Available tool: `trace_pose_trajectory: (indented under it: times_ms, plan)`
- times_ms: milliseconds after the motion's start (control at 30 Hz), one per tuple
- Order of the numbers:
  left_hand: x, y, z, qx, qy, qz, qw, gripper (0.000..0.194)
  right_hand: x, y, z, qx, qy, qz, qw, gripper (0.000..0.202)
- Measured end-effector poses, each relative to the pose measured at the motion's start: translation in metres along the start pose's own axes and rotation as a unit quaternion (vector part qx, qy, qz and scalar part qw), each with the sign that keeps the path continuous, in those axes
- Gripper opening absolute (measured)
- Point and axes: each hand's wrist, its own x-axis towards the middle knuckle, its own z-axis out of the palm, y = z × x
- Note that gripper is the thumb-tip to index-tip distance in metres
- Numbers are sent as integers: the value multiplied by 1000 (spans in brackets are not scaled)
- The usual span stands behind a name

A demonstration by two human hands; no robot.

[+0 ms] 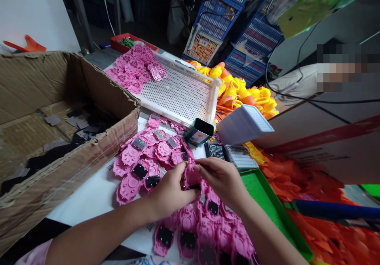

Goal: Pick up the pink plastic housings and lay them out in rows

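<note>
At centre frame, the left hand [169, 191] and right hand [221, 178] pinch a pink shell [190, 174] between fingertips above the pink pile [148, 158]; fitting appears underway, the next move calling for a firm, aligned press.

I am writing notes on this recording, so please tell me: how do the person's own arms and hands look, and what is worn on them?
Both hands are bare: the left hand and the right hand show no gloves, rings or watch. The forearms are bare too. Only a light pink sleeve edge shows at the upper left arm, at the bottom corner of the picture. No sleeve is visible on the right arm.
</note>
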Motion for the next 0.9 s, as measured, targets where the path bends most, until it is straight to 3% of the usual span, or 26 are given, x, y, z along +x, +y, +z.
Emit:
trace_pose_trajectory:
  times_ms: [100,233,400,567,900]
  plan:
    - [0,0,1,-13,-7,4,1000,35,-1,0,-2,31,-13,37,999,17]
    - [0,4,2,-4,4,3,1000,39,-3,4,0,22,0,34,999,16]
    - [-2,14,-3,15,2,37,999,17,-4,1,5,2,36,-15,999,10]
    - [-2,20,-9,64,34,82,994,38,-7,-11,8,4,78,-63,995,5]
    - [-5,26,-14,46,42,101,993,40,-19,-18,10,-48,96,-150,983,13]
